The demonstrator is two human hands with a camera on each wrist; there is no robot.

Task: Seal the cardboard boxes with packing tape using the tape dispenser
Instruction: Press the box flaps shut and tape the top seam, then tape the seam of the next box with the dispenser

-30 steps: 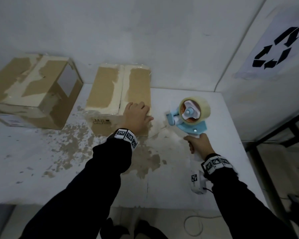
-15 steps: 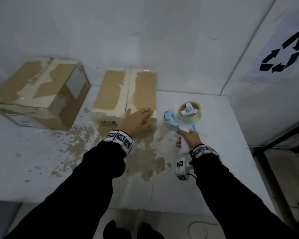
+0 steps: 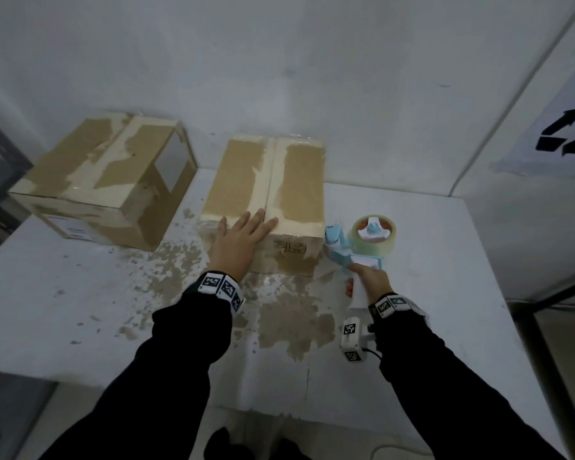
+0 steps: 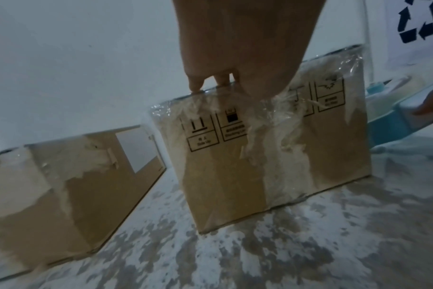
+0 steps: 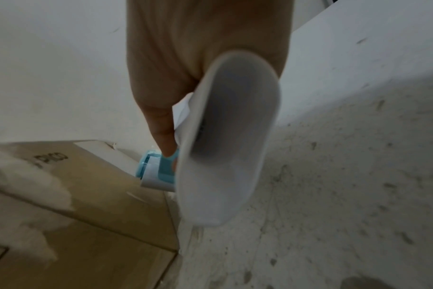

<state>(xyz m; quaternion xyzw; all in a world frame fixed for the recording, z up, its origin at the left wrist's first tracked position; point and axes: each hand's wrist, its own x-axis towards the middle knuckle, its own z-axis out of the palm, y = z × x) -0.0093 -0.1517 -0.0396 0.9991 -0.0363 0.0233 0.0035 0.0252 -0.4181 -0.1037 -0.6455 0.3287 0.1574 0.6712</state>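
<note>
A narrow cardboard box (image 3: 299, 184) with old tape along its top seam stands at the back middle of the table. My left hand (image 3: 243, 237) lies flat on its near top edge, fingers straight, and in the left wrist view its fingertips (image 4: 198, 86) press that edge of the box (image 4: 272, 160). My right hand (image 3: 367, 282) grips the white handle of a blue tape dispenser (image 3: 356, 247) with a clear tape roll (image 3: 374, 234), just right of the box. In the right wrist view the handle (image 5: 225, 140) fills the middle and the dispenser's blue head (image 5: 156, 168) sits beside the box (image 5: 87, 215).
A second, wider cardboard box (image 3: 103, 180) stands at the back left, seen also in the left wrist view (image 4: 62, 185). The white table (image 3: 80, 310) is patchy with peeled spots. Walls close behind and right; a recycling sign (image 3: 568, 137) hangs on the right wall.
My left hand has slid left along the box's near edge and flattened over the seam. My right hand has brought the dispenser down and closer to the box's right side.
</note>
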